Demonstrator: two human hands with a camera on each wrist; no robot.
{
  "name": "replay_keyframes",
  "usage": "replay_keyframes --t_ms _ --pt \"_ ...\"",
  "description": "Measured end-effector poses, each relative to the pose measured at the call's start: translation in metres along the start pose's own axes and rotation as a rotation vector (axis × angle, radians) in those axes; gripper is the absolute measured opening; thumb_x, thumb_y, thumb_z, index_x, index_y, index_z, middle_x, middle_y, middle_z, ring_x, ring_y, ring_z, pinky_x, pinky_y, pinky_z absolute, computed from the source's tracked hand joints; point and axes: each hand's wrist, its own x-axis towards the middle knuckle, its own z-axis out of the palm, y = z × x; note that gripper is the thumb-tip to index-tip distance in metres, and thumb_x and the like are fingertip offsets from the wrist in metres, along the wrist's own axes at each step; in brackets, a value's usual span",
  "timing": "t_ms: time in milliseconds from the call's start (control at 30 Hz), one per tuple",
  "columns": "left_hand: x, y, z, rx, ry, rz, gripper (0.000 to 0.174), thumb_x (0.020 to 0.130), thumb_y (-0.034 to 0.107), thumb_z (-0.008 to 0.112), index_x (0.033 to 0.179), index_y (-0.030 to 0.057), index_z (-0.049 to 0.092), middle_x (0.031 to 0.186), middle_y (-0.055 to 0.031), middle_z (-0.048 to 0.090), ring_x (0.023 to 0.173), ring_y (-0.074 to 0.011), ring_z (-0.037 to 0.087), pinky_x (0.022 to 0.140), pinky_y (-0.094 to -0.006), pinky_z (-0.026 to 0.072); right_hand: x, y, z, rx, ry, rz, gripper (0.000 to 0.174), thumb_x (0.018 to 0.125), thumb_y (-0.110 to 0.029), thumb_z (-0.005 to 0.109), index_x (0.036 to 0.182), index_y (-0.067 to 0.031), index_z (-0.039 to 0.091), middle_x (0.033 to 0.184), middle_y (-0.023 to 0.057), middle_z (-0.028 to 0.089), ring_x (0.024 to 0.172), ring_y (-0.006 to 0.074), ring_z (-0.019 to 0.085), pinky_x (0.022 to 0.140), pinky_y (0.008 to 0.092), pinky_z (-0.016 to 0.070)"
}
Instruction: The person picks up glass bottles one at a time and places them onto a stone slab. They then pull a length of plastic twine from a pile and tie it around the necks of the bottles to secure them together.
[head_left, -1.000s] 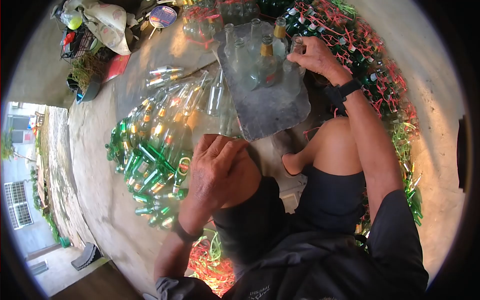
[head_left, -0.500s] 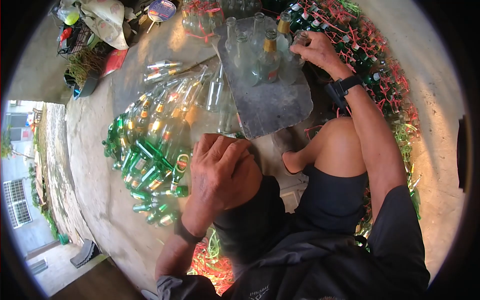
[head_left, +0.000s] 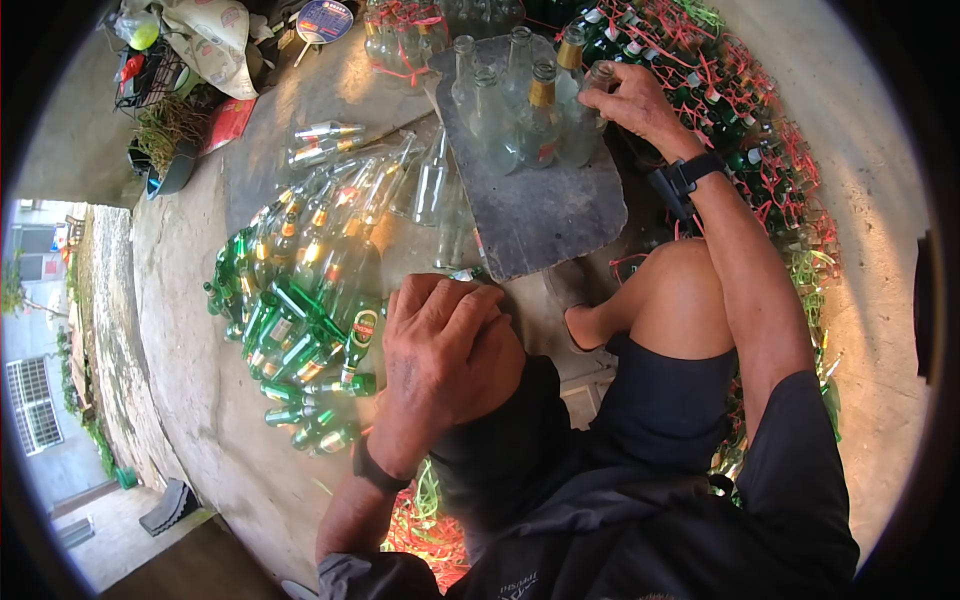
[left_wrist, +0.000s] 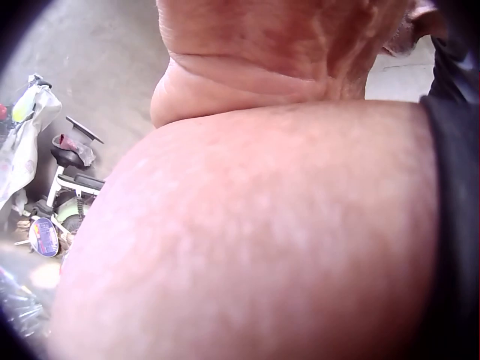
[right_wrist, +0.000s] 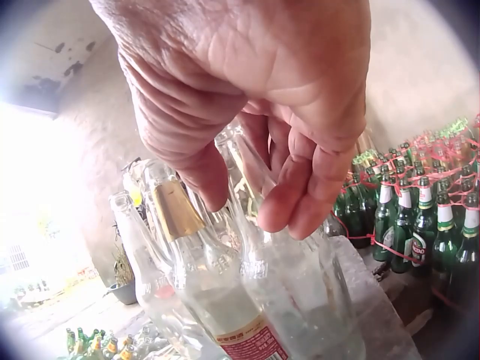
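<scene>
My right hand (head_left: 640, 105) pinches the neck of a clear glass bottle (head_left: 578, 140) between thumb and fingers. It stands upright among several other clear bottles on a dark flat slab (head_left: 545, 225). In the right wrist view, beside the fingers, is a bottle with gold foil (right_wrist: 178, 210) round its neck and a red label. My left hand (head_left: 425, 345) rests on the left knee (head_left: 500, 365), its fingers draped over the top and holding nothing. The left wrist view is mostly filled by the bare leg (left_wrist: 255, 225).
Left of the slab, clear bottles (head_left: 345, 265) and green bottles (head_left: 290, 330) lie on the concrete floor. Many green bottles tied with red strips (head_left: 720, 95) stand to the right. Tied clear bottles (head_left: 385, 45) stand at the back. Red and green strips (head_left: 425, 535) lie beneath the left arm.
The right hand and its bottle have moved slightly away from me, in toward the group on the slab. The head view has shifted a little. The left hand stays on the knee.
</scene>
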Motion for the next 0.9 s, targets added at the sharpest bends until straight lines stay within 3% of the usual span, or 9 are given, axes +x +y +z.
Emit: replay_keyframes --t_ms 300,367,600,700,733,767,800,867,900 --pt "-0.001 -0.001 0.002 -0.004 0.020 0.013 0.033 0.068 0.002 0.076 0.100 0.0049 0.069 0.097 -0.0093 0.068 0.093 -0.0317 0.062 0.081 -0.0429 0.0526 0.005 0.012 0.001 0.064 -0.038 -0.022 0.034 0.078 -0.028 0.081 0.096 -0.0019 0.069 0.082 0.0058 0.071 0.076 0.0160 0.064 0.073 0.0338 0.0515" --pt "-0.001 0.000 0.001 -0.008 0.030 0.012 0.033 0.068 0.002 0.076 0.100 0.0048 0.069 0.097 -0.0094 0.069 0.093 -0.0317 0.062 0.081 -0.0429 0.0526 0.003 0.010 0.000 0.057 -0.028 -0.064 0.029 0.085 -0.023 0.078 0.101 -0.0017 0.067 0.085 -0.0006 0.066 0.067 0.0095 0.058 0.064 0.0290 0.0497" --pt "-0.008 -0.011 -0.002 -0.072 0.078 0.033 0.032 0.069 0.002 0.076 0.100 0.0035 0.070 0.096 -0.0107 0.069 0.093 -0.0328 0.063 0.081 -0.0412 0.0525 0.000 0.015 -0.003 0.135 -0.143 0.007 0.032 0.085 -0.027 0.080 0.102 -0.0042 0.065 0.084 -0.0010 0.064 0.067 0.0072 0.059 0.062 0.0248 0.0495" --pt "-0.013 -0.020 -0.014 -0.298 0.075 -0.055 0.023 0.078 0.003 0.073 0.100 0.0030 0.070 0.097 -0.0089 0.068 0.092 -0.0281 0.064 0.083 -0.0378 0.0517 -0.004 0.011 -0.008 0.191 -0.203 0.015 0.030 0.085 -0.027 0.080 0.101 -0.0056 0.065 0.084 -0.0016 0.064 0.068 0.0068 0.059 0.063 0.0244 0.0494" --pt "-0.018 -0.023 -0.013 -0.441 0.141 -0.281 0.017 0.084 0.003 0.070 0.101 0.0014 0.070 0.096 -0.0086 0.069 0.091 -0.0233 0.065 0.082 -0.0339 0.0514 -0.006 0.009 -0.011 0.190 -0.219 -0.001 0.031 0.085 -0.027 0.080 0.103 -0.0066 0.064 0.083 -0.0029 0.064 0.071 0.0057 0.060 0.063 0.0242 0.0495" --pt "-0.024 -0.029 -0.012 -0.582 0.210 -0.506 0.012 0.091 0.003 0.068 0.102 -0.0002 0.070 0.095 -0.0083 0.069 0.089 -0.0185 0.066 0.082 -0.0300 0.0510 -0.005 0.009 -0.017 0.113 -0.269 0.051 0.043 0.084 -0.031 0.080 0.113 -0.0046 0.063 0.093 0.0002 0.067 0.073 0.0067 0.061 0.065 0.0249 0.0508" --pt "-0.025 -0.044 -0.005 -0.612 0.260 -0.549 0.014 0.098 0.009 0.065 0.106 -0.0021 0.069 0.093 -0.0065 0.070 0.086 -0.0112 0.064 0.080 -0.0261 0.0504 -0.007 0.010 -0.018 0.065 -0.224 0.041 0.051 0.083 -0.034 0.081 0.119 -0.0036 0.061 0.102 0.0033 0.067 0.075 0.0078 0.061 0.066 0.0255 0.0516" --pt "-0.032 -0.071 0.011 -0.625 0.250 -0.666 0.018 0.097 0.011 0.066 0.108 -0.0024 0.069 0.095 -0.0065 0.070 0.085 -0.0111 0.063 0.080 -0.0273 0.0518 -0.012 0.007 -0.026 -0.010 -0.241 0.076 0.073 0.080 -0.041 0.082 0.135 -0.0006 0.055 0.127 0.0120 0.063 0.081 0.0117 0.064 0.070 0.0272 0.0538" --pt "-0.041 -0.091 0.025 -0.636 0.230 -0.693 0.019 0.097 0.012 0.067 0.109 -0.0023 0.069 0.096 -0.0069 0.071 0.085 -0.0115 0.063 0.079 -0.0277 0.0524 -0.012 0.008 -0.031 -0.032 -0.277 0.125 0.075 0.080 -0.041 0.082 0.136 0.0003 0.054 0.130 0.0145 0.062 0.085 0.0130 0.065 0.071 0.0274 0.0542"
